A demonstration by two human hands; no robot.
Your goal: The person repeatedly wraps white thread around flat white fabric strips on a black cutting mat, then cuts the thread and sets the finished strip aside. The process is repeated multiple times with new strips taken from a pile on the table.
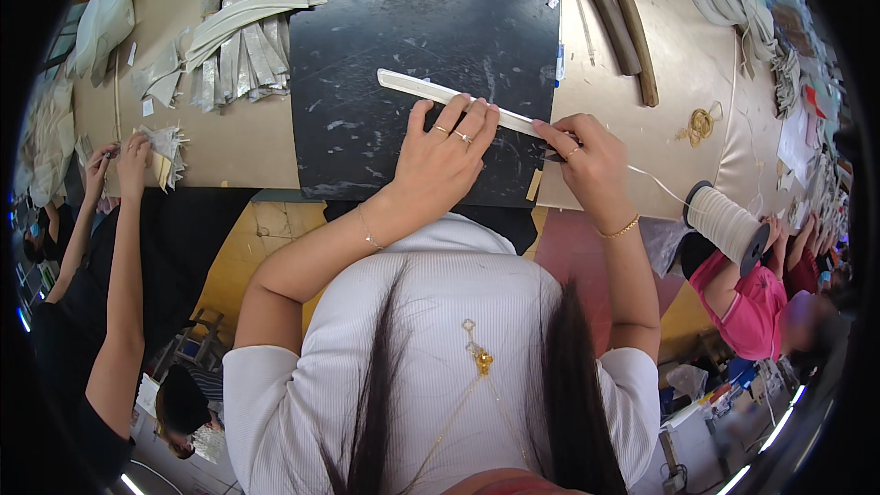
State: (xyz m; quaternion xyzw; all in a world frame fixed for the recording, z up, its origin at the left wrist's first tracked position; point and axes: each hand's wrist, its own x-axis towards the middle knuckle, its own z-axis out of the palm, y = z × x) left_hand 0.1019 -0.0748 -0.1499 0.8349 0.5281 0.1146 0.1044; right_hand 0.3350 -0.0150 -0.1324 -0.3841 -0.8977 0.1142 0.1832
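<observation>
A narrow off-white strip [412, 85] with a raised edge lies slantwise across the black mat [367, 37]. My left hand [446, 148] is bent over its middle, fingertips pressed along it; the thumb is hidden underneath. At the strip's right end, my right hand [589, 160] is closed in a pinch on the strip. White cord [655, 181] runs from beneath that hand to a spool [724, 220] with black flanges at the table's near right edge. A small dark thing [553, 156] shows under the right fingers, too hidden to name.
Bundled pale strips [243, 37] lie left of the mat. Two brown curved bars [610, 23] and a coil of yellowish cord [700, 126] are on the right. A co-worker's hands [119, 160] hold pieces at far left; another person in pink [747, 312] sits at right.
</observation>
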